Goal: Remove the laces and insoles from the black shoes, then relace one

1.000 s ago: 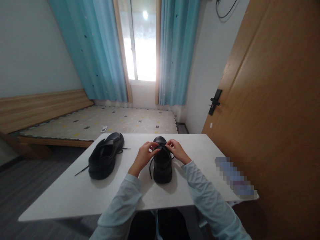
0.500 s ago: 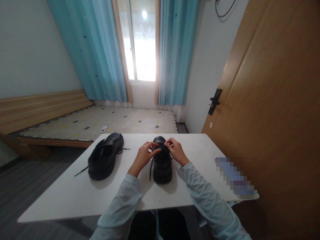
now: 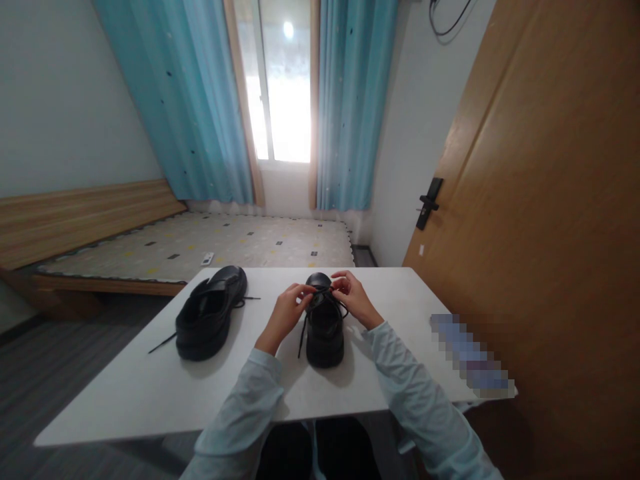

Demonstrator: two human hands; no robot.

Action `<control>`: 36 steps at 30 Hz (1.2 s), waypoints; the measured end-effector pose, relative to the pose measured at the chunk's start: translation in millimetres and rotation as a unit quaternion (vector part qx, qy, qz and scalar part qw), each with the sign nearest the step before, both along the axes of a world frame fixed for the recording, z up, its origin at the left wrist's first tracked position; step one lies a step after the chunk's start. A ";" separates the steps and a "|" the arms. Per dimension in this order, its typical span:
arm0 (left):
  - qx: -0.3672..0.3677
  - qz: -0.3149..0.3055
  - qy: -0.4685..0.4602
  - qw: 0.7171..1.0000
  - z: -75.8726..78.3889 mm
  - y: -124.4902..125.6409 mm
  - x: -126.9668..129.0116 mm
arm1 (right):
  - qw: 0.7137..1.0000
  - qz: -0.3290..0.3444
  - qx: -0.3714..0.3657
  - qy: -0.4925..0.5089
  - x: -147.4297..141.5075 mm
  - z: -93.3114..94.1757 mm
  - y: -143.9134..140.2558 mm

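A black lace-up shoe [image 3: 325, 343] stands on the white table in front of me, its heel toward me and its toe pointing away. My left hand [image 3: 290, 308] pinches the black shoelace [image 3: 320, 291] at the left of the tongue. From the right, my right hand [image 3: 352, 296] pinches the lace on the other side, thumb and forefinger together. One lace end hangs down the left side of this shoe. To the left lies a second black shoe [image 3: 205, 333], tilted, with its lace ends spread out; neither hand touches it.
The white table [image 3: 125, 400] reaches from my lap to the bed [image 3: 260, 243]. A blurred bluish item [image 3: 470, 353] lies at the table's right edge. Beyond it stands a brown door [image 3: 540, 233] with a black handle. A white remote [image 3: 208, 259] rests on the bed.
My right hand has shifted slightly right, away from the left hand, its upper fingers lifting a little. The lace now stretches between the hands. Both shoes stay in place.
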State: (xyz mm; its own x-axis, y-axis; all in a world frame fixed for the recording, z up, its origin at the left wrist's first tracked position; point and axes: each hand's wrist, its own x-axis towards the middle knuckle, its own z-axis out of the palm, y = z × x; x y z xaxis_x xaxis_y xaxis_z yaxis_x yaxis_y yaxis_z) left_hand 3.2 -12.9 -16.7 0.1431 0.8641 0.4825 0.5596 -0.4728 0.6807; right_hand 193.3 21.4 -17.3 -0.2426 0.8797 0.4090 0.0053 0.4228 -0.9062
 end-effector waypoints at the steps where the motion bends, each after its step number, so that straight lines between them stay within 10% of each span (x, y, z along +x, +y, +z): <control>1: 0.002 0.001 0.001 1.000 -0.1 0.2 0.0 | 1.000 0.003 -0.002 0.008 0.1 -0.4 0.6; 36: 0.003 0.008 0.008 1.000 4.3 -0.3 1.2 | 0.957 -0.119 0.123 -0.232 18.8 3.8 6.3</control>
State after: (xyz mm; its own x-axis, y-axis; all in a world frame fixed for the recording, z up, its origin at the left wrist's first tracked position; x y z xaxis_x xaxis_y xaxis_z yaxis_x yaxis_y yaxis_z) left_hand 4.4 -13.3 -12.4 0.1374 0.8630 0.4862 0.5774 -0.4686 0.6686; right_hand 212.1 27.6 -13.6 -0.2535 0.8236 0.5074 0.5064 0.5599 -0.6558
